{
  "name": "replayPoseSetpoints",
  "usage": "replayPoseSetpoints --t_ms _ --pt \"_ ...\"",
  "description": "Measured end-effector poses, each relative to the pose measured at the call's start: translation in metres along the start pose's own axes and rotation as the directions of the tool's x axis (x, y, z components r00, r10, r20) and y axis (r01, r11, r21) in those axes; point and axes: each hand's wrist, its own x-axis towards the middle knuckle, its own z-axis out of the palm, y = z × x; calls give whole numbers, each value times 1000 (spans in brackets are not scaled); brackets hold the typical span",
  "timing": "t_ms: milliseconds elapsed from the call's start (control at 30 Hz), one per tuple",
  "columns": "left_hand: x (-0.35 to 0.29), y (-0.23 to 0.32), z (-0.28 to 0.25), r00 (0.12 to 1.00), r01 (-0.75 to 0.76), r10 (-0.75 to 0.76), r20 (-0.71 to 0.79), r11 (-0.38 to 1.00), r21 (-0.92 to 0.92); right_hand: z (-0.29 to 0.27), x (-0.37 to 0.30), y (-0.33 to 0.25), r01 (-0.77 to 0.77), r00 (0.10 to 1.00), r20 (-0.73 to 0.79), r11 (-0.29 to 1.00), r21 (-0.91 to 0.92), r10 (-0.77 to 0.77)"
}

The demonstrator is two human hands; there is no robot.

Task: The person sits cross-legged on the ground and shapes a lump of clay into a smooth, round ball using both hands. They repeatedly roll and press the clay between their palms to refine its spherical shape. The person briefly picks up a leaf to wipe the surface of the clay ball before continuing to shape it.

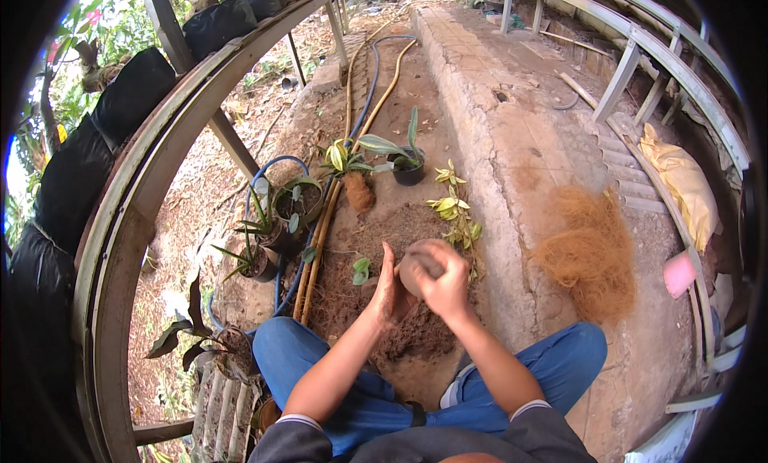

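Observation:
Over a heap of dark soil (pixel 408 339) between my bent knees, a round grey-brown ball of soil (pixel 414 276) sits between my palms. My left hand (pixel 387 291) stands upright with its fingers stretched, its palm against the ball's left side. Curled over the other side is my right hand (pixel 448 283), partly hiding the ball. A small green-leaved cutting (pixel 362 271) lies at the heap's left edge. Beyond the heap are yellow-green leafy cuttings (pixel 452 207) and a brown fibre-covered ball (pixel 358 192) beside a variegated plant (pixel 340 157).
A loose pile of orange-brown coconut fibre (pixel 588 255) lies on the raised concrete ledge (pixel 504 143) at right. Yellow and blue hoses (pixel 320 247) run along the left, by several potted plants (pixel 260 263). Another black-potted plant (pixel 408 171) stands ahead. A curved metal rail (pixel 120 247) borders the left.

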Motion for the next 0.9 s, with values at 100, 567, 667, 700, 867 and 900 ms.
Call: replayPoseSetpoints --t_ms 100,567,667,700,867,900 --pt "1 2 9 998 -65 65 -1 991 -121 0 -1 -11 -236 949 -86 864 446 304" --pt "-4 6 12 994 -81 77 -84 996 -45 2 -3 -24 -177 937 -113 729 661 330" --pt "-7 3 2 995 -95 85 -43 920 -381 -15 8 -27 180 984 -34 979 98 -177" --pt "-7 4 5 994 -88 104 11 886 -455 -21 10 -25 375 927 104 906 -199 -361" --pt "-5 5 27 989 -75 82 -126 995 61 -3 -3 -5 -38 998 -48 999 21 39" --pt "0 4 5 991 -124 120 -52 989 -75 -1 -3 -6 -277 959 5 929 245 285"
